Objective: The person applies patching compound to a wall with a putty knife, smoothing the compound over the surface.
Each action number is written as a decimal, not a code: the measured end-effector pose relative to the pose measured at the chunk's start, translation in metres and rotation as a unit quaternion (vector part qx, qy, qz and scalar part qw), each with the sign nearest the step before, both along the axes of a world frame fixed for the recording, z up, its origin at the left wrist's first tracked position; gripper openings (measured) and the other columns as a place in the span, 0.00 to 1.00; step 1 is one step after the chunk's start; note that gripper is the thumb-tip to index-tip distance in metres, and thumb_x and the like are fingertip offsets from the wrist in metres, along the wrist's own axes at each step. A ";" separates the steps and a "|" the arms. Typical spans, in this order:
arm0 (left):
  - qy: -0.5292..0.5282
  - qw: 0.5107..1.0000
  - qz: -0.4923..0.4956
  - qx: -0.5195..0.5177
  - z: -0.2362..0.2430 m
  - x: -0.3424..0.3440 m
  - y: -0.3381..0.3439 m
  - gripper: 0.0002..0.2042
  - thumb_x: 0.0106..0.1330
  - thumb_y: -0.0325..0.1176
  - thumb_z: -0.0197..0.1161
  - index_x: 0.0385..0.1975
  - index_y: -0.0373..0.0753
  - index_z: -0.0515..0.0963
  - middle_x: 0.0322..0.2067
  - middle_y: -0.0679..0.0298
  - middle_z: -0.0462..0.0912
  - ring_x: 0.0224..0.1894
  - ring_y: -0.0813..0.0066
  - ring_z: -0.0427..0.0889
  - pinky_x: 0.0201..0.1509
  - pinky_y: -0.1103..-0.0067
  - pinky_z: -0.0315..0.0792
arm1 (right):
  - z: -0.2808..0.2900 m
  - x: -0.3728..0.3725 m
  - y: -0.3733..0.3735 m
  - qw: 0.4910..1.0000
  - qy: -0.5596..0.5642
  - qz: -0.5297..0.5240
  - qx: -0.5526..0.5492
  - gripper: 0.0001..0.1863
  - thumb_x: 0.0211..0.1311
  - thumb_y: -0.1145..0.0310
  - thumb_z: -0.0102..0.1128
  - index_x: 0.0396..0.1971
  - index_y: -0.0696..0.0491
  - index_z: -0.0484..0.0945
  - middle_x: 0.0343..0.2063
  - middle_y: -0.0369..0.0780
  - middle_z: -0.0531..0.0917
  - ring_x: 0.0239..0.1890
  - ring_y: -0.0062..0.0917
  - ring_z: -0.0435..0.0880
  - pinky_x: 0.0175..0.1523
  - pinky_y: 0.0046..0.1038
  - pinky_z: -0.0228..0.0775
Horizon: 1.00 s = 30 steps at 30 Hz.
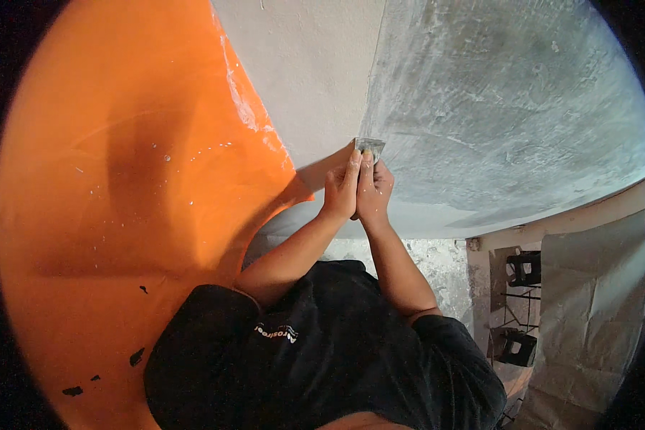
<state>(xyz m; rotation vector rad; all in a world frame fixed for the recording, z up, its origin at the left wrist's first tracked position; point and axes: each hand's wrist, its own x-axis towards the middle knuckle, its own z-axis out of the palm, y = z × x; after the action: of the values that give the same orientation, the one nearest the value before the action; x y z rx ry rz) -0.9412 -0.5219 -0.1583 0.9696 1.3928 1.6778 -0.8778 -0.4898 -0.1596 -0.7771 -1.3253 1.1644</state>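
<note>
Close together at the middle of the view, my left hand [341, 185] and my right hand [374, 189] are closed around one putty knife [370, 144]. Both thumbs lie side by side, pointing up along the back of its flat metal blade. Most of the handle is hidden inside my hands. The blade's far edge meets the seam between a pale smooth strip [315, 79] on the left and a grey, streaky plastered surface [494, 107] on the right. White specks dot my fingers.
An orange painted wall [86, 179] with white splashes and dark chipped spots fills the left side. At the lower right are a hanging grey sheet [595, 308], black crate-like objects [517, 347] on a thin metal frame, and a patchy white wall [441, 265].
</note>
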 end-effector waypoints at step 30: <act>-0.030 0.995 0.052 0.082 0.104 0.005 0.002 0.21 0.74 0.45 0.50 0.38 0.32 0.82 0.30 0.65 0.84 0.34 0.83 0.79 0.37 0.82 0.73 | 0.108 -0.003 -0.005 1.000 0.016 0.005 0.010 0.17 0.72 0.62 0.50 0.29 0.59 0.78 0.21 0.30 0.75 0.27 0.11 0.67 0.30 0.20 0.63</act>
<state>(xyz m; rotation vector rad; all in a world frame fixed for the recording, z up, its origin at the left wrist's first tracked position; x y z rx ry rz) -0.9358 -0.5202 -0.0539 0.9418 1.3017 1.9068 -0.8804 -0.4951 -0.0520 -0.7364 -1.3127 1.1653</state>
